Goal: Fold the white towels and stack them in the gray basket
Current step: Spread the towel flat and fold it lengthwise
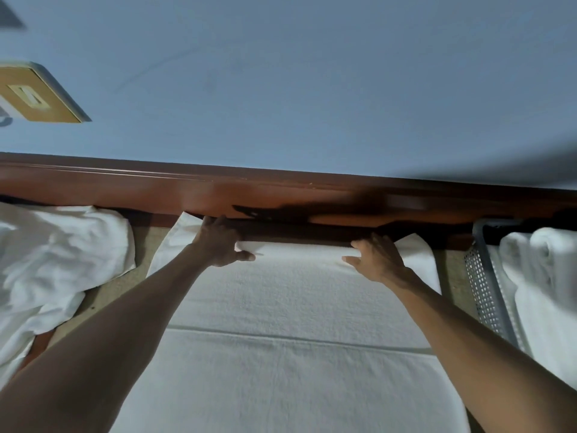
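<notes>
Towel [281, 301] spread flat, left grip [220, 242] and right grip [379, 260] both pinching its far fold

Blue-gray wall [312, 73] across upper half. Reddish-brown wooden rail [125, 185] along far edge of tabletop, dark shadow right of centre. Tan tabletop [145, 242] bare in narrow strips toward far-left and far-right corners. Yellow-brown plate [31, 95] with pale slot on wall, upper left.
</notes>
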A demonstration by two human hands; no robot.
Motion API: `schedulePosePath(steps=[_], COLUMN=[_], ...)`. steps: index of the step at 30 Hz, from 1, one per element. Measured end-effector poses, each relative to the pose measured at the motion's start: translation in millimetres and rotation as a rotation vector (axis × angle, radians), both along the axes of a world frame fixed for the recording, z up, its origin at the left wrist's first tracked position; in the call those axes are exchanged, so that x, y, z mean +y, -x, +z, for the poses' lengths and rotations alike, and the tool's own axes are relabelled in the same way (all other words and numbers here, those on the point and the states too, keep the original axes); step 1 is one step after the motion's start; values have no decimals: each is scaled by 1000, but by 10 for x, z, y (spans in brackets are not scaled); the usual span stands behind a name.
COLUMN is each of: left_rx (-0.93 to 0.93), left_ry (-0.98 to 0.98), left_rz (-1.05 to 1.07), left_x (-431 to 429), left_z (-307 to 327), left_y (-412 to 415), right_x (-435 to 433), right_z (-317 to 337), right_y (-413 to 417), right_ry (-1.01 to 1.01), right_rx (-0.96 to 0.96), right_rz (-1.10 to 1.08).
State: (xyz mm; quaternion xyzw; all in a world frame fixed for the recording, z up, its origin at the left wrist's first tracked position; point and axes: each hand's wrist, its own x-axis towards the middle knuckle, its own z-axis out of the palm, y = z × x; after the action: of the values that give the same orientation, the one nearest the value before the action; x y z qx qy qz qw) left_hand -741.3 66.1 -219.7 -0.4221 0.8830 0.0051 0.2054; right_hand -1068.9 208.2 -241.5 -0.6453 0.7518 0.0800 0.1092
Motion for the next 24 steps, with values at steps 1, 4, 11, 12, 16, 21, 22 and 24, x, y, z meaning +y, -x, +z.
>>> schedulePosePath(steps=[1,4,11,12,16,21,22,24], left_rx=[-66,-185,-30,23,124,326,347,377], left_ry=[-17,-38,-37,-61,-51,-68,-50,31], left_rz=[18,74,216,225,211,323,322,246], left_x=[-22,-59,170,234,615,1083,1175,1379], left_z=[40,110,253,277,349,328,319,263], left_y=[-29,-162,-652,-725,-957,-1310,-1378,-1512], right_x=[-8,16,347,415,773,1373,1498,1762], right_z=[46,165,321,346,457,520,508,465], right_y=[23,61,-2,-29,-219,-579,-649,-776], right_ry=[-29,-97,-119,-88,35,167,194,258], right_rx=[26,67,101,62,-117,-297,-302,-320], right_rz=[-32,-166,-403,-435,-505,-628,-641,-660])
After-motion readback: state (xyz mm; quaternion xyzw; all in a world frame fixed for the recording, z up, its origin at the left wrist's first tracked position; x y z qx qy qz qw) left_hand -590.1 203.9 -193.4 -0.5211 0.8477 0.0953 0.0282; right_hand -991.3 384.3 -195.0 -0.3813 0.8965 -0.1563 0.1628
